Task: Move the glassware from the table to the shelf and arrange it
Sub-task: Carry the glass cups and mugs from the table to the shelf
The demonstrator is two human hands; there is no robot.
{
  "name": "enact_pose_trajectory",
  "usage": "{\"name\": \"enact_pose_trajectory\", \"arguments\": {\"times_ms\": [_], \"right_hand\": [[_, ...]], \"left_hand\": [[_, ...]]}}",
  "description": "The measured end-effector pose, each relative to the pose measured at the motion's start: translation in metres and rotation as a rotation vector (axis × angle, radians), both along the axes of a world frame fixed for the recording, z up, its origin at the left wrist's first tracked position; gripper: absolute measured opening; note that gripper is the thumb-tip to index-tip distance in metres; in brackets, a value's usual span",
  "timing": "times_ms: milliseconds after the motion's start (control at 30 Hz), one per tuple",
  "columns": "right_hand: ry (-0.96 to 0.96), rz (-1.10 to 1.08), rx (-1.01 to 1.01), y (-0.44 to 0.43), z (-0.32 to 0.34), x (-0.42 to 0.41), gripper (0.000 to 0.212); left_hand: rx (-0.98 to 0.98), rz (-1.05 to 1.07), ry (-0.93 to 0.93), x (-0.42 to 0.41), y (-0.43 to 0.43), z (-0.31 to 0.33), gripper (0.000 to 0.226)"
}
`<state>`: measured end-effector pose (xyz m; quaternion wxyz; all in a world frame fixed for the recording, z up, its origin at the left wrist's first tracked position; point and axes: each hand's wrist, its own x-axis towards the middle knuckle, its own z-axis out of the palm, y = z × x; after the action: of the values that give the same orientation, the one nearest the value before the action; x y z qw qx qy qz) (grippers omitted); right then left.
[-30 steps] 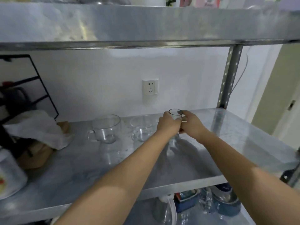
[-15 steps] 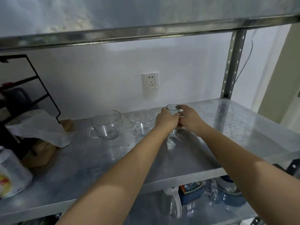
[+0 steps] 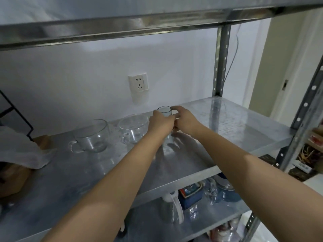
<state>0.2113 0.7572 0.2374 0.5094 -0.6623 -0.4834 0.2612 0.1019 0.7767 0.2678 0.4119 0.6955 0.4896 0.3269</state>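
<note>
Head view shows left hand (image 3: 160,121) and right hand (image 3: 185,119), fingers curled round a small glass (image 3: 164,110) at the back of the steel shelf (image 3: 227,123) beside a glass mug (image 3: 133,128), apparently positioning it; a gentle release looks next.

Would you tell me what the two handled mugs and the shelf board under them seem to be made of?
Left mug and right mug: clear glass, glossy; the shelf shows through them. Shelf board: probably galvanised steel, dull grey and mottled, faintly mirroring the mugs.
</note>
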Motion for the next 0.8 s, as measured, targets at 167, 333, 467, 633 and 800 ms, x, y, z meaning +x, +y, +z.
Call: {"name": "enact_pose_trajectory", "arguments": {"times_ms": [167, 333, 467, 633, 800], "right_hand": [[0.026, -0.042, 0.091, -0.029, 0.023, 0.012, 0.053], [0.016, -0.199, 0.159, -0.067, 0.037, 0.033, 0.051], [-0.023, -0.353, 0.175, -0.112, 0.035, 0.047, 0.047], [-0.057, -0.559, 0.152, -0.192, 0.015, 0.059, 0.043], [-0.072, -0.745, 0.119, -0.283, 0.006, 0.063, 0.042]], "left_hand": [[0.171, -0.032, -0.183, -0.002, -0.021, 0.02, 0.056], [0.153, -0.184, -0.253, 0.013, -0.039, 0.036, 0.042], [0.197, -0.366, -0.247, 0.034, -0.067, 0.027, 0.041], [0.153, -0.571, -0.255, 0.068, -0.114, 0.004, 0.038], [0.079, -0.805, -0.25, 0.097, -0.183, -0.006, 0.033]]}}
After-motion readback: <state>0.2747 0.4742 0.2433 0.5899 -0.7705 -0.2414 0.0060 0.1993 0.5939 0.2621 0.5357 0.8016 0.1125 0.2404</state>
